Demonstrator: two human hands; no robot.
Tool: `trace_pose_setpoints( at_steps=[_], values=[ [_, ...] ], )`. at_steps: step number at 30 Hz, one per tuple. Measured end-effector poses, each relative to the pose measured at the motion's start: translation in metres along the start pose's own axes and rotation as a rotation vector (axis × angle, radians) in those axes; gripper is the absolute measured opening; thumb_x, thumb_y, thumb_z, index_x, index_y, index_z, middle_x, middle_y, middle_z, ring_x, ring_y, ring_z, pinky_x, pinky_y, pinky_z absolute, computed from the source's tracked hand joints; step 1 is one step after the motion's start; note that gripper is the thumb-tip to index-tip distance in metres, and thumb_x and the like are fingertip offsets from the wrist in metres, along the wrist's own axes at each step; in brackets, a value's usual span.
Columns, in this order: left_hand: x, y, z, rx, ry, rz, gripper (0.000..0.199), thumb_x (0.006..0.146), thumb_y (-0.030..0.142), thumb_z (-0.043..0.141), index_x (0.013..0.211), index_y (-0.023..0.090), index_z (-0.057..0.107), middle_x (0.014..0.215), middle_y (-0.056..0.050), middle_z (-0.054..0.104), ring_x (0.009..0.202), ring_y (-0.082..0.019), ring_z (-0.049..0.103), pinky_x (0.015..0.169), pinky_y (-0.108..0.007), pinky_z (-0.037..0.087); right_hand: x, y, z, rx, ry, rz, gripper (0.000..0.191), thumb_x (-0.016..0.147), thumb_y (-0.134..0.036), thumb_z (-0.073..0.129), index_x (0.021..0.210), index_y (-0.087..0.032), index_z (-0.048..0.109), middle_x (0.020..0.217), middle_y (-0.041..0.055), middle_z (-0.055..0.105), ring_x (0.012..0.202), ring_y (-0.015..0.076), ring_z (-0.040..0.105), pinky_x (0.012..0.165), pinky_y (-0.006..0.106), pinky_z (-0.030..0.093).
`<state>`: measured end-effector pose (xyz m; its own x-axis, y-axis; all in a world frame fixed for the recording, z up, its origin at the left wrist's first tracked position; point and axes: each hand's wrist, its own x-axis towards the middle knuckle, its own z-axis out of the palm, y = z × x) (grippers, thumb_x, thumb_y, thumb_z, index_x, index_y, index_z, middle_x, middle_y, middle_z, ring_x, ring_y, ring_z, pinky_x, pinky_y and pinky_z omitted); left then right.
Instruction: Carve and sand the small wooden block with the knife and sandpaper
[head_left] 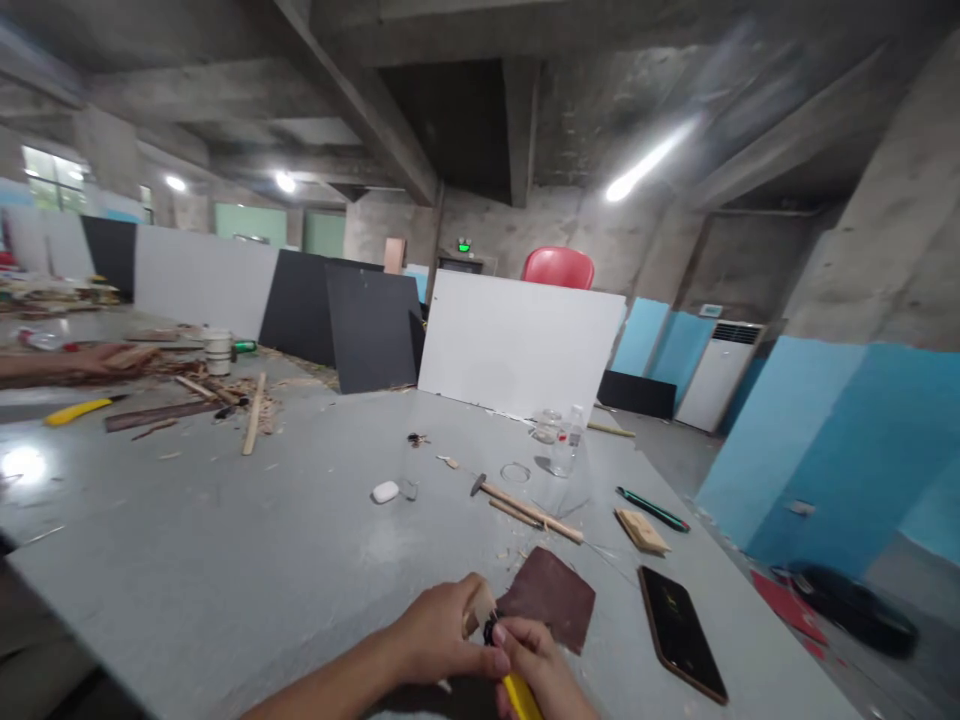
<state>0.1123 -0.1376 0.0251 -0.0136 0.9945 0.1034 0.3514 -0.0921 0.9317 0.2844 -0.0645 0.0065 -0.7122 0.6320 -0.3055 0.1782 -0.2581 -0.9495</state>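
Near the front edge of the table, my left hand (439,630) is closed around a small pale wood piece (481,606), partly hidden by the fingers. My right hand (534,655) grips a yellow utility knife (521,695) with a black front end. Its tip meets or nearly meets the wood, and the left thumb lies close against the knife. Just beyond both hands lies a dark brown sheet (553,598), possibly sandpaper, with pale shavings at its far edge.
A hammer (532,510), phone (682,632), wood block (642,531), green-black cutter (652,508), clear bottle (566,442) and white case (385,492) lie about the grey table (247,540). Another person's hand (112,360) is at left, by a yellow knife (78,411). White board (517,345) stands behind.
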Motion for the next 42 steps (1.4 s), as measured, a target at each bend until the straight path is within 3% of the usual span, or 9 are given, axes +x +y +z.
trace_pose_setpoints(
  at_steps=[4, 10, 13, 20, 25, 27, 31, 36, 42],
  values=[
    [-0.004, 0.006, -0.002, 0.236, -0.013, -0.028, 0.063, 0.064, 0.069, 0.083, 0.100, 0.022, 0.060, 0.073, 0.007, 0.056, 0.066, -0.012, 0.047, 0.059, -0.021, 0.028, -0.011, -0.010, 0.001, -0.051, -0.061, 0.028, 0.083, 0.055, -0.091, 0.070, 0.092, -0.019, 0.050, 0.048, -0.0025, 0.056, 0.037, 0.0086, 0.047, 0.038, 0.017, 0.034],
    [-0.003, 0.005, 0.002, 0.167, 0.035, -0.101, 0.051, 0.068, 0.058, 0.083, 0.098, 0.020, 0.067, 0.084, -0.001, 0.067, 0.070, -0.015, 0.050, 0.064, -0.025, 0.034, -0.002, -0.013, 0.002, -0.062, -0.049, -0.057, 0.082, 0.050, -0.093, 0.072, 0.075, -0.017, 0.054, 0.044, -0.0012, 0.053, 0.034, 0.0080, 0.046, 0.035, 0.018, 0.034],
    [-0.001, 0.005, 0.005, 0.204, 0.098, -0.141, 0.048, 0.070, 0.058, 0.081, 0.100, 0.022, 0.070, 0.094, -0.005, 0.072, 0.079, -0.020, 0.058, 0.068, -0.028, 0.036, 0.006, -0.007, 0.000, -0.042, 0.009, -0.109, 0.082, 0.051, -0.092, 0.073, 0.073, -0.014, 0.059, 0.044, -0.0003, 0.053, 0.033, 0.0080, 0.045, 0.035, 0.018, 0.034],
    [0.002, 0.011, 0.007, 0.394, 0.153, -0.235, 0.058, 0.070, 0.075, 0.072, 0.091, 0.022, 0.067, 0.086, -0.005, 0.070, 0.071, -0.020, 0.056, 0.063, -0.029, 0.030, 0.007, -0.003, 0.006, 0.052, 0.146, -0.197, 0.076, 0.052, -0.085, 0.080, 0.066, -0.012, 0.062, 0.048, 0.0040, 0.058, 0.035, 0.0094, 0.049, 0.038, 0.019, 0.035],
    [-0.003, 0.014, 0.012, 0.458, 0.243, -0.261, 0.050, 0.080, 0.070, 0.066, 0.097, 0.022, 0.066, 0.087, -0.005, 0.069, 0.076, -0.022, 0.058, 0.065, -0.029, 0.028, 0.005, -0.007, 0.007, 0.146, 0.371, -0.275, 0.074, 0.055, -0.081, 0.081, 0.073, -0.012, 0.065, 0.051, 0.0017, 0.058, 0.039, 0.0082, 0.049, 0.040, 0.018, 0.037],
    [-0.002, 0.011, 0.012, 0.395, 0.234, -0.237, 0.050, 0.078, 0.068, 0.070, 0.096, 0.021, 0.064, 0.084, -0.003, 0.066, 0.074, -0.019, 0.055, 0.064, -0.028, 0.027, 0.006, -0.009, 0.003, 0.163, 0.387, -0.280, 0.075, 0.055, -0.081, 0.081, 0.079, -0.011, 0.067, 0.050, 0.0008, 0.058, 0.039, 0.0082, 0.049, 0.040, 0.018, 0.036],
    [0.005, -0.001, 0.004, 0.147, 0.192, -0.120, 0.053, 0.073, 0.065, 0.078, 0.091, 0.019, 0.058, 0.077, 0.004, 0.054, 0.070, -0.013, 0.045, 0.063, -0.025, 0.029, 0.003, -0.014, 0.001, 0.181, 0.303, -0.279, 0.069, 0.063, -0.077, 0.080, 0.081, -0.012, 0.065, 0.053, 0.0001, 0.060, 0.040, 0.0077, 0.050, 0.041, 0.018, 0.039],
    [0.011, -0.012, -0.007, -0.176, 0.057, -0.041, 0.061, 0.068, 0.065, 0.083, 0.093, 0.018, 0.053, 0.075, 0.006, 0.044, 0.067, -0.009, 0.038, 0.060, -0.022, 0.029, -0.006, -0.016, 0.009, 0.073, 0.109, -0.252, 0.066, 0.067, -0.077, 0.077, 0.077, -0.013, 0.061, 0.051, 0.0014, 0.060, 0.038, 0.0083, 0.050, 0.040, 0.018, 0.036],
    [0.009, -0.014, -0.006, -0.340, -0.176, -0.021, 0.079, 0.064, 0.072, 0.084, 0.115, 0.018, 0.055, 0.079, 0.004, 0.050, 0.062, -0.007, 0.041, 0.058, -0.021, 0.030, -0.012, -0.015, 0.012, 0.088, -0.043, -0.139, 0.066, 0.067, -0.078, 0.077, 0.077, -0.016, 0.056, 0.046, -0.0014, 0.055, 0.035, 0.0082, 0.045, 0.037, 0.018, 0.035]
  ],
)
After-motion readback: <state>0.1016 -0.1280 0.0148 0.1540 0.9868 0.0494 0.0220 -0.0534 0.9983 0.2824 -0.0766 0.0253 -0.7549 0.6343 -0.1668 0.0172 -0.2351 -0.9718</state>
